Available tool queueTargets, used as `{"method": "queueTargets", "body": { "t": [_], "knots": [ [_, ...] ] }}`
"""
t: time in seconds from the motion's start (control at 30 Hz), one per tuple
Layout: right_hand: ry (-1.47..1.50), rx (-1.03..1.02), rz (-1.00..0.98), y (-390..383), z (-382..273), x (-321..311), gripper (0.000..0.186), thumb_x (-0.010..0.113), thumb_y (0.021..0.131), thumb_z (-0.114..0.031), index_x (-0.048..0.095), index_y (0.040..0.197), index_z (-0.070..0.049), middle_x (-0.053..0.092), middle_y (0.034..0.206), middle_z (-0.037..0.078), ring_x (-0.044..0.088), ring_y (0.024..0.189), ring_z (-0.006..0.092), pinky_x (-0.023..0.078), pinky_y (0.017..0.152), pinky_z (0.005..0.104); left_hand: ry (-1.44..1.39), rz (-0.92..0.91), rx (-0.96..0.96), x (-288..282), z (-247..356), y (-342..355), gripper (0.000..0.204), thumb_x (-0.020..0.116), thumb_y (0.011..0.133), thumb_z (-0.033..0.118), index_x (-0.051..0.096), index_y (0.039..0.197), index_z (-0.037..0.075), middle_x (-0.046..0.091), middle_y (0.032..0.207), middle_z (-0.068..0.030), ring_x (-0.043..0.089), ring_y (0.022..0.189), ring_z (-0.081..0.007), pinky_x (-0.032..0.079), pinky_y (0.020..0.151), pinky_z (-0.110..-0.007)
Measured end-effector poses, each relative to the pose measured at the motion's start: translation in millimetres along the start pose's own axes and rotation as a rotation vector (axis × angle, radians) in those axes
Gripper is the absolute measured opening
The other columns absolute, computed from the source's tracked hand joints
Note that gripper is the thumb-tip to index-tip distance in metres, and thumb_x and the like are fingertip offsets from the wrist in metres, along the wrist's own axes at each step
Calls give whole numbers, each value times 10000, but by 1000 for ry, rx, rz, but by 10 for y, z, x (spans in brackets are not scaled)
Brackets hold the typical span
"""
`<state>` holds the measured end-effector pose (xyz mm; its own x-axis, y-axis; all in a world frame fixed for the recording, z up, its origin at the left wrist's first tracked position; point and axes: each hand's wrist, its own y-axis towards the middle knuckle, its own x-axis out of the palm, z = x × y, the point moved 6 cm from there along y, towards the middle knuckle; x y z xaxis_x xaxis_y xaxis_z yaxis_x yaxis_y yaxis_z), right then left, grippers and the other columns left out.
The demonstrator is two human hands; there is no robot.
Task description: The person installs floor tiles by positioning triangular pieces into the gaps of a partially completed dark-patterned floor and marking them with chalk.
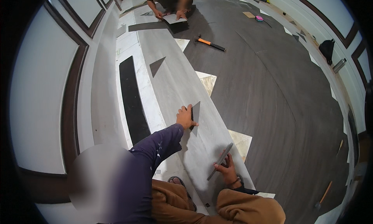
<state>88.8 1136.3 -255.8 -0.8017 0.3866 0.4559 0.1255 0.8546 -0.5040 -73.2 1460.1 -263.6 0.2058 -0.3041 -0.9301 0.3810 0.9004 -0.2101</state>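
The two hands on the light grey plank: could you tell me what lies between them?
Head view: between the left hand on the dark triangle and the right hand holding the metal ruler, only bare plank.

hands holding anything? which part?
The right hand grips a thin grey strip near its lower end. The left hand holds nothing: it presses flat on a dark triangular piece at its left edge, on the light grey plank.

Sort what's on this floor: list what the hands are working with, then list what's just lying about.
In hand:
- left hand pressing the dark triangular piece
- right hand holding the metal straightedge
- light grey plank under both

Lying about:
- orange-handled hammer
- second dark triangle
- black strip
- pink tape measure
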Motion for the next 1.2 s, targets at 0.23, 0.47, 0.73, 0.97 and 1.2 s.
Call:
{"method": "queueTargets", "body": {
  "t": [0.23,0.47,0.73,0.97,1.2],
  "knots": [
    [19,-4,37,133,-52,-25,1045,859,777,-78,248,1623,-133,429,1474,199,645,1066,253,591,840,389,-263,-20,17,-66,-552,344,545,908,754,294,643,1180,82,698,957,-117,698,893,-285,552,791,-424],
    [-75,-2,129,188,-198,-146,1070,895,759,-202,264,1611,-62,458,1445,186,620,1098,253,544,910,358,-1078,-578,-260,24,28,-407,325,753,928,115,575,1200,102,659,912,-10,623,761,-109,498,651,-256],
    [-360,-253,-67,347,-178,168,1031,920,769,-181,306,1578,0,559,1374,169,660,1110,227,573,901,330,-1187,-799,-220,67,768,-1457,370,683,986,110,473,1290,99,669,918,-9,600,759,-69,458,646,-231],
    [-363,-243,-97,191,-209,252,1027,922,769,-163,306,1572,13,570,1353,169,680,1093,220,585,873,303,-1200,-906,-180,-224,968,-1670,540,667,1004,90,394,1470,68,684,992,-26,655,893,-85,538,803,-263],
    [-430,-222,-34,217,-259,78,995,898,799,-172,311,1585,-10,599,1303,142,656,1138,219,562,919,326,-1334,-907,-176,-408,1026,-1755,438,602,1041,124,470,1456,73,677,1208,-48,663,1091,-107,561,912,-268]
  ]
}}
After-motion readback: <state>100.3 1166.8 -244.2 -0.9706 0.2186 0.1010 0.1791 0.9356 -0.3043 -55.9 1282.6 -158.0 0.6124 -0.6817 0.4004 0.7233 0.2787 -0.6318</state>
